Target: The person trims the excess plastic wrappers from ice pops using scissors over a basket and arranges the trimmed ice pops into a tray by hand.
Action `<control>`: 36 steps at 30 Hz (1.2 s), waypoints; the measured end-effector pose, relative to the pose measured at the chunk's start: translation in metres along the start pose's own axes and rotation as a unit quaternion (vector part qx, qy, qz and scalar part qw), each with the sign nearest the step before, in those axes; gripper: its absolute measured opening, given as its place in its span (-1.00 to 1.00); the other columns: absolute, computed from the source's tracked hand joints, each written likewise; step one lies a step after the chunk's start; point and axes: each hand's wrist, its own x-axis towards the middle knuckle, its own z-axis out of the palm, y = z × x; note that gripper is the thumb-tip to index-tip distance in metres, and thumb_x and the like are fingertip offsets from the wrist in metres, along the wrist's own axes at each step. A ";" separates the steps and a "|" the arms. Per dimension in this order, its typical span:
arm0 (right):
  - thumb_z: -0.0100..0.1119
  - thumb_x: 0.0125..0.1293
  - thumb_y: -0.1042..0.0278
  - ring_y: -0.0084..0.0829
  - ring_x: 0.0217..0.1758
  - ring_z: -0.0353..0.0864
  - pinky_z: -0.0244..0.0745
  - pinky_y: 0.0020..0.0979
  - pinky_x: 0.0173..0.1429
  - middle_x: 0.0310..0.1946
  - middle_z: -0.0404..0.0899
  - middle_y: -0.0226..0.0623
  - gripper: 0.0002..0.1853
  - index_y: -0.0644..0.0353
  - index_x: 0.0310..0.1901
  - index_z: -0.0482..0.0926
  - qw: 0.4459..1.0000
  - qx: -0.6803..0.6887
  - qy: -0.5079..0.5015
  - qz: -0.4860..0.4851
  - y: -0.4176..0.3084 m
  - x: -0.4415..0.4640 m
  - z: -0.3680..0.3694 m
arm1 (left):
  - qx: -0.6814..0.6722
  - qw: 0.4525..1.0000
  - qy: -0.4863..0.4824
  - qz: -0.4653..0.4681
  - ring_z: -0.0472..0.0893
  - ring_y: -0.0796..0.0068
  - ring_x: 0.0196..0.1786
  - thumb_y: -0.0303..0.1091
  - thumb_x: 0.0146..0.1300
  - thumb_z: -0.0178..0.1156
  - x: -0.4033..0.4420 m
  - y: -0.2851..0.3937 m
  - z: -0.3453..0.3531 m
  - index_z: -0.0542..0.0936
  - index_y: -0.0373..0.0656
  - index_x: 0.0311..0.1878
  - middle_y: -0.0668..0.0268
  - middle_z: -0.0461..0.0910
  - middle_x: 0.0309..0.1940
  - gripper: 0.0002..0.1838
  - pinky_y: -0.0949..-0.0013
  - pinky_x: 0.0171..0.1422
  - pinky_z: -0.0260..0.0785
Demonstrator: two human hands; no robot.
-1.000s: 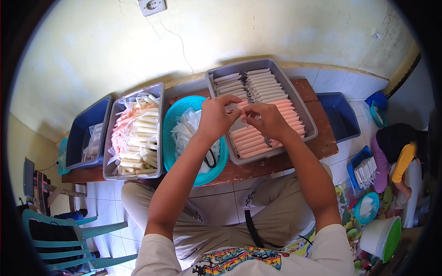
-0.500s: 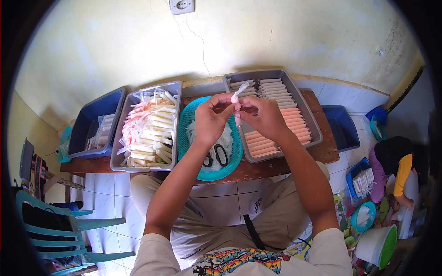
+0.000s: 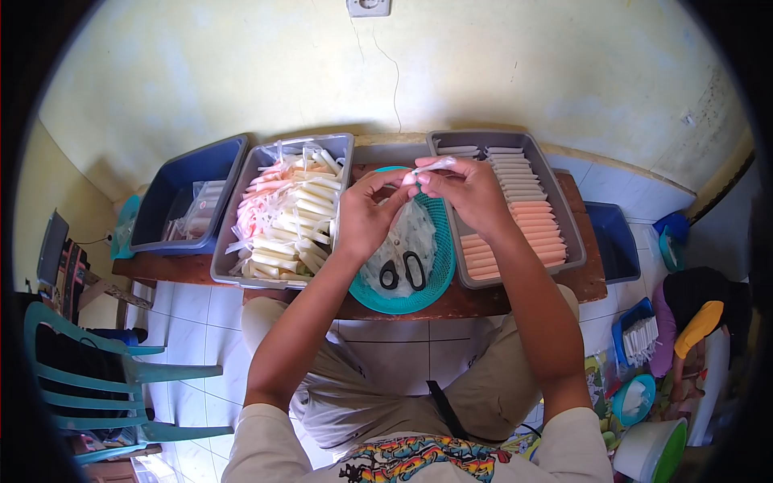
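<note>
My left hand [image 3: 372, 211] and my right hand [image 3: 469, 196] meet above a turquoise basket [image 3: 445, 283]. Between their fingertips is the pinkish end of a plastic-wrapped ice pop [image 3: 409, 179]; the rest of it is mostly hidden. Its clear plastic tail [image 3: 439, 164] sticks out by my right fingers. Below, in the basket, lie scissors [image 3: 414, 272] with black handles on a heap of clear plastic scraps [image 3: 378, 278]. Left of it, a grey tray [image 3: 235, 274] holds loose pink and cream ice pops. On the right, another grey tray [image 3: 576, 256] holds neat rows of orange and whitish ones.
A dark blue bin [image 3: 149, 217] with packed bags stands at the far left of the wooden bench [image 3: 597, 274]. Another blue bin [image 3: 616, 249] is beyond its right end. A green chair [image 3: 173, 372] stands lower left. Another person [image 3: 700, 310] crouches at right beside tubs.
My right fingers have moved onto the plastic tail, which now points to the right instead of upward. The camera view has shifted, so the bench and trays appear further right.
</note>
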 end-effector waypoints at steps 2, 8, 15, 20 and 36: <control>0.46 0.53 0.28 -0.54 -0.05 0.81 0.73 -0.44 0.10 -0.04 0.85 -0.23 -0.61 0.36 0.23 0.76 0.996 0.082 -0.007 0.037 0.007 -0.002 0.006 | 0.074 0.996 -0.010 0.047 0.79 0.45 -0.17 -0.41 0.32 0.58 -0.003 0.004 -0.007 0.85 -0.11 0.12 0.20 0.82 -0.06 -0.69 0.38 -0.05 0.64; 0.49 0.52 0.23 -0.60 -0.08 0.74 0.69 -0.50 0.09 -0.07 0.84 -0.34 -0.65 0.29 0.17 0.81 0.979 0.147 -0.005 0.143 0.028 -0.003 0.007 | 0.164 0.981 -0.043 0.094 0.82 0.39 -0.13 -0.47 0.29 0.59 -0.008 0.004 -0.017 0.84 -0.13 0.19 0.16 0.85 -0.10 -0.62 0.32 -0.01 0.66; 0.48 0.53 0.20 -0.68 -0.16 0.66 0.64 -0.53 0.03 -0.13 0.83 -0.41 -0.66 0.27 0.14 0.82 0.976 0.132 -0.001 0.172 0.044 -0.009 0.002 | 0.168 0.978 -0.067 0.104 0.85 0.33 -0.17 -0.45 0.29 0.59 -0.016 -0.009 -0.016 0.83 -0.11 0.20 0.11 0.87 -0.13 -0.60 0.31 -0.06 0.66; 0.45 0.56 0.20 -0.68 -0.17 0.67 0.64 -0.55 0.01 -0.14 0.81 -0.43 -0.70 0.22 0.12 0.84 0.981 0.065 0.008 0.181 0.042 -0.010 -0.002 | 0.184 0.976 -0.090 0.076 0.84 0.37 -0.21 -0.45 0.31 0.57 -0.019 -0.015 -0.019 0.83 -0.08 0.24 0.13 0.87 -0.15 -0.58 0.33 -0.09 0.65; 0.44 0.56 0.09 -0.65 -0.27 0.70 0.61 -0.52 -0.14 -0.17 0.82 -0.47 -0.70 0.13 0.07 0.87 0.980 0.066 0.039 0.182 0.042 -0.013 0.005 | 0.155 0.983 -0.075 0.058 0.84 0.37 -0.19 -0.50 0.31 0.54 -0.029 -0.017 -0.039 0.84 -0.03 0.22 0.17 0.88 -0.12 -0.59 0.32 -0.06 0.67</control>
